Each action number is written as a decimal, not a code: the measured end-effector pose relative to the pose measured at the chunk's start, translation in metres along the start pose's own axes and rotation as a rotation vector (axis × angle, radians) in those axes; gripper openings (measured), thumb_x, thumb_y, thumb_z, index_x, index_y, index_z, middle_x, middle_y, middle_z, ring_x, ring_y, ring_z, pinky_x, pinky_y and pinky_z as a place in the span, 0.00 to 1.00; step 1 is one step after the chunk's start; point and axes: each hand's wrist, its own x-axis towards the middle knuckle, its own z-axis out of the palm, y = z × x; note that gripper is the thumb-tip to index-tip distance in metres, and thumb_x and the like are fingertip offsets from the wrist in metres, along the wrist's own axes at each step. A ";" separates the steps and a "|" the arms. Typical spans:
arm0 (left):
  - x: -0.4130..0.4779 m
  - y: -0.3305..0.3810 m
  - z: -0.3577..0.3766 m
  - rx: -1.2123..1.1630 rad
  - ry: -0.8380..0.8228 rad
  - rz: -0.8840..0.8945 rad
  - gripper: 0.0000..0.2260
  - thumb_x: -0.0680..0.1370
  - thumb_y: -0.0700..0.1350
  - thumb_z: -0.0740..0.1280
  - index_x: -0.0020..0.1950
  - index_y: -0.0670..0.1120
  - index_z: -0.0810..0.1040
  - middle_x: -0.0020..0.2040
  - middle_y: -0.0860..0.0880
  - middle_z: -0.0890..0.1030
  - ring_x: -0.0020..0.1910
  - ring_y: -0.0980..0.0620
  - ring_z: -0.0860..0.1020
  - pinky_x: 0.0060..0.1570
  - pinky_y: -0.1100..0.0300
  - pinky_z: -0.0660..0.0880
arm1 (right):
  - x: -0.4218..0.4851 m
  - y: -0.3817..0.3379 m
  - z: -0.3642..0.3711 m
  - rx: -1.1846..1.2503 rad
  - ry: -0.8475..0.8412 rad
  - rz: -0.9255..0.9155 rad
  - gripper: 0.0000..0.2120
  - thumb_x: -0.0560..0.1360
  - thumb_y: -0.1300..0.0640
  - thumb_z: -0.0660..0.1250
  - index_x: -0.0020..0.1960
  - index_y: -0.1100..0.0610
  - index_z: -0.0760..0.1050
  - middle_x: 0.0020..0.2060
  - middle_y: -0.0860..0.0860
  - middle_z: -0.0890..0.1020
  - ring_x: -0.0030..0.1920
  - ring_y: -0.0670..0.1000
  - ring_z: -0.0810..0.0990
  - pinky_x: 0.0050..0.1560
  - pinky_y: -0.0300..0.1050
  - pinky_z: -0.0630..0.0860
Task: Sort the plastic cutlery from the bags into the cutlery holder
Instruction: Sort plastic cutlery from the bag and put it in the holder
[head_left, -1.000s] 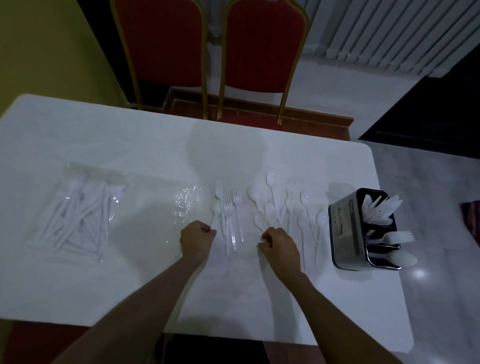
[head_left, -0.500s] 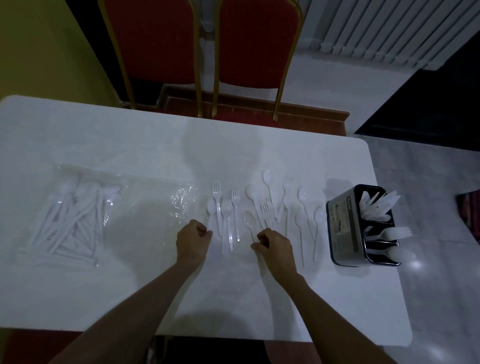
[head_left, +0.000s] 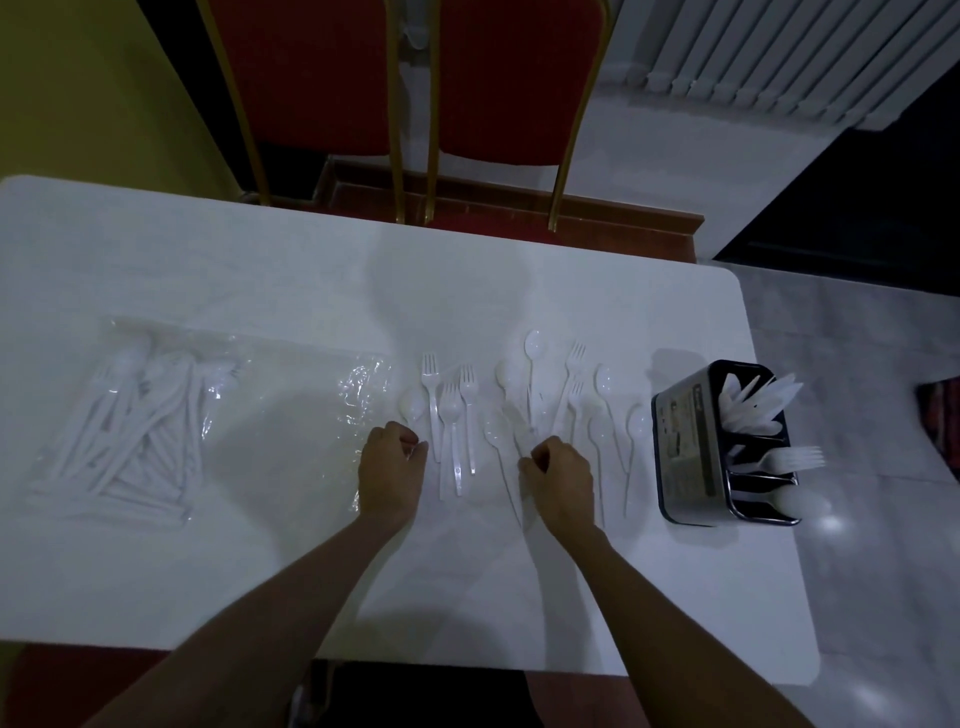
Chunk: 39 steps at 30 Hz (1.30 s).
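Note:
Several white plastic forks and spoons (head_left: 530, 384) lie spread on the white table (head_left: 260, 270). My left hand (head_left: 390, 467) is curled at the left of the spread, its fingertips pinched on the handle of a spoon (head_left: 413, 404). My right hand (head_left: 560, 480) is curled in the middle of the spread, fingertips closed on a blurred white piece (head_left: 522, 434); I cannot tell what kind it is. The black cutlery holder (head_left: 685, 457) stands at the right with knives, a fork and a spoon in separate compartments. A clear bag of cutlery (head_left: 130, 431) lies at the left.
An emptied clear bag (head_left: 358, 389) lies crumpled flat just left of my left hand. Two red chairs (head_left: 415, 78) stand behind the table's far edge. The holder sits close to the table's right edge, with tiled floor (head_left: 857, 364) beyond.
Both hands stay curled at almost the same spots among the cutlery. The spoon beside my right hand has slid a little to the left.

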 end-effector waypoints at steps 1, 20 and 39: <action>0.000 0.002 0.001 -0.002 -0.005 -0.003 0.03 0.73 0.41 0.70 0.45 0.43 0.78 0.44 0.46 0.77 0.42 0.49 0.77 0.44 0.61 0.68 | -0.002 -0.001 0.000 0.009 -0.022 -0.008 0.06 0.77 0.57 0.66 0.43 0.57 0.72 0.37 0.51 0.78 0.36 0.48 0.76 0.38 0.39 0.73; -0.018 0.027 0.014 0.232 -0.214 -0.017 0.21 0.70 0.45 0.70 0.23 0.47 0.60 0.26 0.51 0.61 0.31 0.38 0.68 0.33 0.59 0.63 | 0.018 0.002 -0.011 -0.047 0.048 0.063 0.06 0.73 0.61 0.70 0.44 0.60 0.73 0.38 0.53 0.76 0.37 0.50 0.75 0.39 0.42 0.72; 0.017 0.027 0.013 0.072 -0.075 0.000 0.08 0.75 0.42 0.68 0.51 0.40 0.75 0.47 0.43 0.81 0.48 0.43 0.78 0.48 0.54 0.71 | 0.021 0.014 -0.024 0.062 -0.026 0.041 0.11 0.69 0.61 0.72 0.33 0.63 0.72 0.29 0.59 0.77 0.32 0.60 0.80 0.38 0.58 0.82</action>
